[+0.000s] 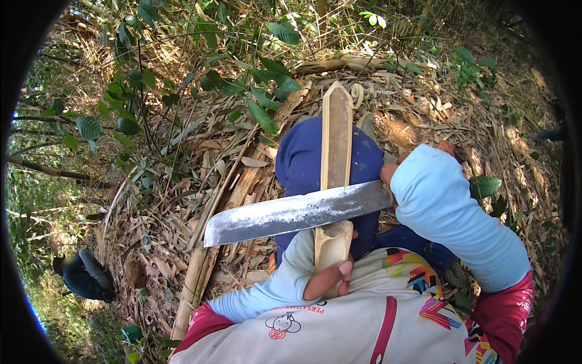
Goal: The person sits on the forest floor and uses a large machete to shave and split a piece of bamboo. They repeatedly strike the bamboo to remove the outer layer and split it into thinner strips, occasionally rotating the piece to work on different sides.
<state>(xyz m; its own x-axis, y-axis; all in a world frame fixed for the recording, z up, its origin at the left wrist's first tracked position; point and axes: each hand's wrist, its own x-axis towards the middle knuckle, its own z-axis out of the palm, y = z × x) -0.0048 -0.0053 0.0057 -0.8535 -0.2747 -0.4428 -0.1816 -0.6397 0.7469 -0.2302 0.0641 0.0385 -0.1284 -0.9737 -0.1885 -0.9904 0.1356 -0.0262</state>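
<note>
A split bamboo piece [337,139] with a pointed far end lies lengthwise over my navy-clad knees. My left hand [330,280] is closed around its hollow near end, close to my belly. My right hand [389,173], mostly covered by a light blue sleeve, is closed at the handle end of a machete [291,212]; the handle itself is hidden. The broad, worn blade reaches left across the bamboo, its tip out past my left knee. It passes over the bamboo just beyond my left hand; whether the edge touches it I cannot tell.
Long split bamboo lengths [203,267] lie on the leaf litter to my left. A leafy green shrub [260,79] stands ahead on the left. Farther left is a person in dark clothing [88,276], low to the ground. A green object [131,333] lies nearer.
</note>
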